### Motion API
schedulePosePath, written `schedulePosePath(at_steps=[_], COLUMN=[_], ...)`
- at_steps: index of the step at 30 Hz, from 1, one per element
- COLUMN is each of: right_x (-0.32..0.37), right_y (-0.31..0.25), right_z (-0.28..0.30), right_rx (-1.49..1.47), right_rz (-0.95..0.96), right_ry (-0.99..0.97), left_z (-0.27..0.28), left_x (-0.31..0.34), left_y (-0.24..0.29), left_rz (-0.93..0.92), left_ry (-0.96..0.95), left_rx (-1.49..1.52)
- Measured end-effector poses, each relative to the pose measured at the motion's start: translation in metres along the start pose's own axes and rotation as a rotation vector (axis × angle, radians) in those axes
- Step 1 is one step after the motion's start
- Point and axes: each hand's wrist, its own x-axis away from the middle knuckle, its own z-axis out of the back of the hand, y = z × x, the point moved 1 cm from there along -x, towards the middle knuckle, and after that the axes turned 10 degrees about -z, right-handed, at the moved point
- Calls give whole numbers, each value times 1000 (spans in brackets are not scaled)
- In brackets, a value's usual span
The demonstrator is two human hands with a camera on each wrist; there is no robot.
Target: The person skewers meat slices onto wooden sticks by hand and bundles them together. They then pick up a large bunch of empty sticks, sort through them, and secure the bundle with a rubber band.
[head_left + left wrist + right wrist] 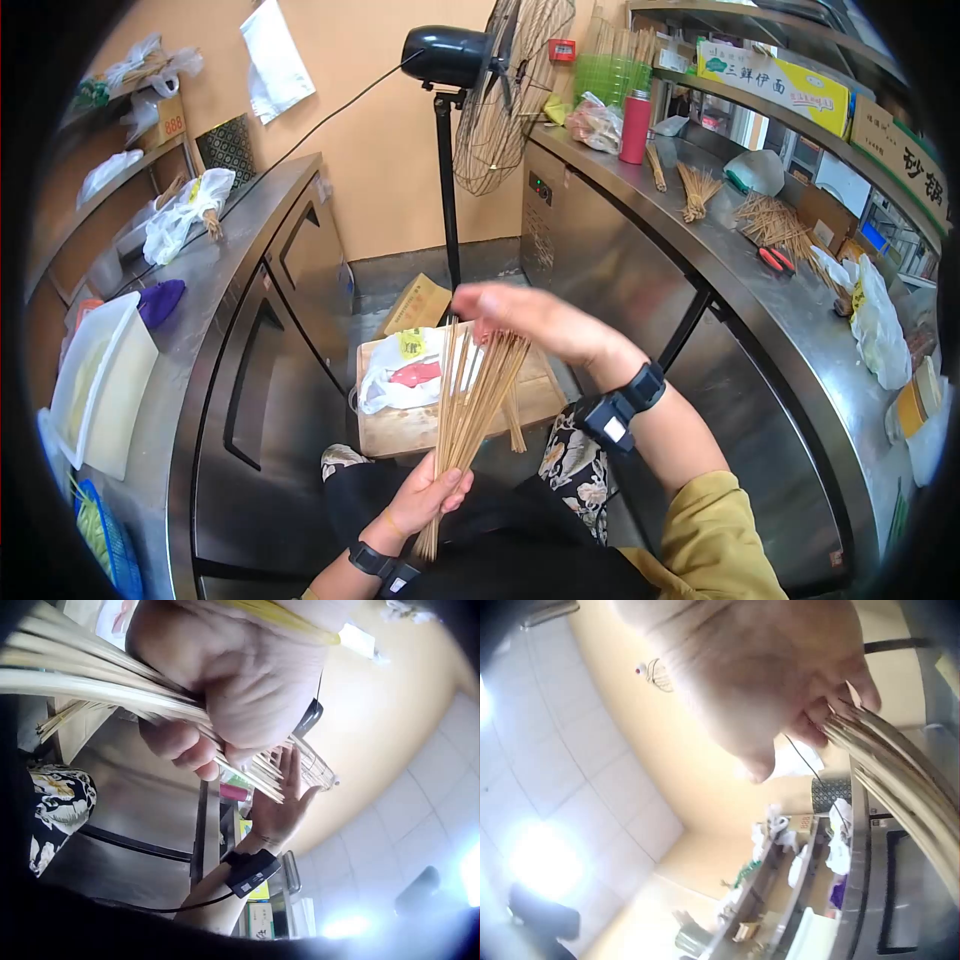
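Note:
A fanned bundle of bamboo skewers (470, 400) stands upright in front of the body. My left hand (428, 495) grips it near the lower end, the fingers wrapped round the sticks, as the left wrist view also shows. Over the upper ends of the skewers (900, 761) is my right hand (757, 667), its fingers fairly straight and its palm facing the tips. In the head view the right hand (540, 318) is slightly blurred and overlaps the tips. A few more skewers (514, 425) lie at the wooden board's near edge, partly hidden behind the bundle.
The wooden board (400, 432) bears a white plastic bag (378, 385). Behind it stand a cardboard box (418, 305) and a black fan (445, 60). Steel counters flank both sides. More skewers (775, 222), red-handled pliers (776, 260) and a red bottle (635, 128) are on the right counter.

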Motion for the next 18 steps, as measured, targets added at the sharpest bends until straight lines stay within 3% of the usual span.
schedulePosePath(at_steps=[1, 2, 6, 10, 13, 15, 17, 18], right_x=[-5, -10, -37, -61, -67, -48, -37, -37], right_y=[-3, -7, 2, 24, 92, 111, 116, 124], right_z=[-1, -4, -35, -42, -86, -145, -191, -202], right_rx=[-193, -47, 54, -583, -339, -199, -480, -530], right_rz=[-43, 78, -148, 66, -107, -248, -256, -273], right_ry=[1, 186, -275, 21, -46, -212, -504, -495], left_z=[3, 5, 28, 56, 77, 87, 91, 89], left_x=[3, 7, 17, 28, 18, 7, -4, -7], left_y=[1, 2, -5, 8, 21, 30, 34, 35], left_rz=[8, 18, 47, 42, -123, -237, -308, -344], left_ry=[-2, -4, -65, 97, 256, 307, 369, 400], left_rx=[21, 45, 55, 168, 120, 142, 151, 167])
